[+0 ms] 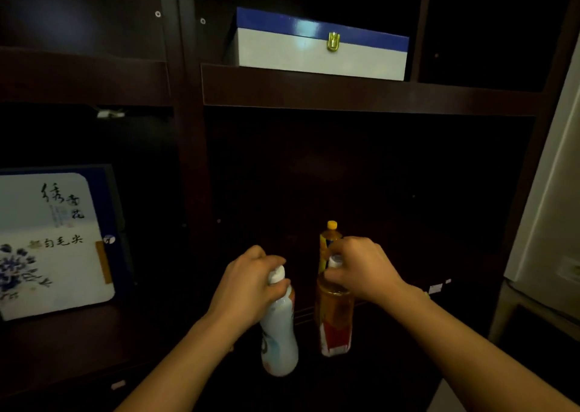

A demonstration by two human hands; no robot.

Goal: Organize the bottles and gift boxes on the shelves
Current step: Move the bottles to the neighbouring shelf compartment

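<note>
A tall pale grey smooth-sided appliance (549, 198) is standing at the right edge. Two small silver screw heads (158, 13) are glinting high up, left of centre.

I stand in what looks like a home: dark brown wooden shelving (345, 93) holds a blue-and-white latched gift box (314, 57), beside a pale fridge-like appliance (547, 223).

Bottles, three: one white bottle (279, 333) near centre, one amber bottle (335, 311) with a red label (334, 338) just right of it, one yellow-capped bottle (326, 243) farther back. Gift boxes, two: one blue-lidded box (320, 55) with a gold clasp (333, 42) on the upper shelf (345, 94), far; one white flowered box (53, 242) at left. Hands, two: left hand (248, 283), right hand (364, 270).
</note>
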